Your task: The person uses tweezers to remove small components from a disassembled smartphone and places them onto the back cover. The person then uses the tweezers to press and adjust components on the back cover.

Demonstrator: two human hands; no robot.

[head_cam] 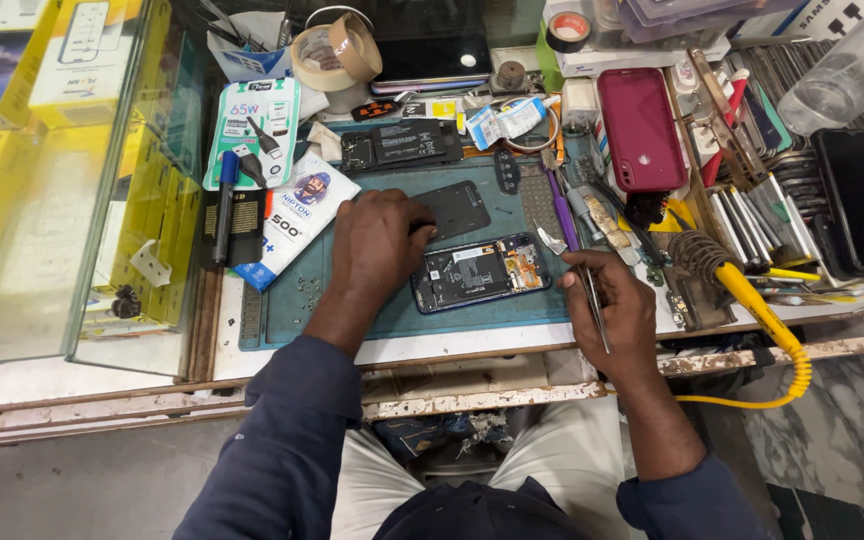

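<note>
Two hands busy here: our left hand (380,245) presses flat beside the opened phone (480,272) mid-mat on the counter (472,345), fingers spread. Right hand (607,305), at 3 o'clock, has fingers pinched on tweezers (582,275). We're mid-teardown; next needs a steady tip inside.

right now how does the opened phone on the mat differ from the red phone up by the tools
The opened phone lies on the blue mat with its back off, boards showing; the red phone is closed in its case. The opened phone lies sideways between the left hand and right hand; the red phone lies lengthwise, untouched. Both lie flat.
</note>
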